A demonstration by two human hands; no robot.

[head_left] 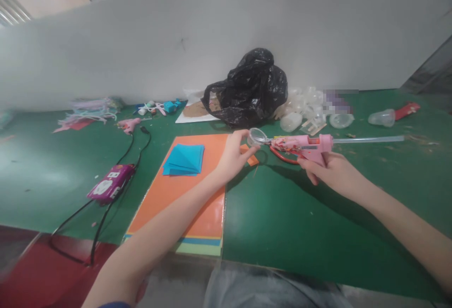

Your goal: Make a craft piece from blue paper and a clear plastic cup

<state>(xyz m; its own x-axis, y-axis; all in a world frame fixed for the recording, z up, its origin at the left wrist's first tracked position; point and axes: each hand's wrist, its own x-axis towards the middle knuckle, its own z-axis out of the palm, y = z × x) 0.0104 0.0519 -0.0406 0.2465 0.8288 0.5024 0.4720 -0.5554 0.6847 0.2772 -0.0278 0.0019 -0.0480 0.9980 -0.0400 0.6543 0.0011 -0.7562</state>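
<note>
My left hand (236,157) pinches a small clear plastic cup (257,136) by its side, its round opening tilted up. My right hand (334,171) is wrapped round the handle of a pink hot glue gun (305,144), whose nozzle points left at the cup's edge. A long clear glue stick (369,140) juts from the back of the gun. Under the gun lies a pair of scissors with a red handle (282,156), partly hidden. A small orange paper piece (252,159) rests on the table beside my left hand.
Blue paper squares (183,159) lie on orange sheets (169,199) at my left. A black plastic bag (259,89) and clear plastic cups (303,105) stand at the back. Farther left are a purple box (111,184) with a black cord and a second pink glue gun (129,125).
</note>
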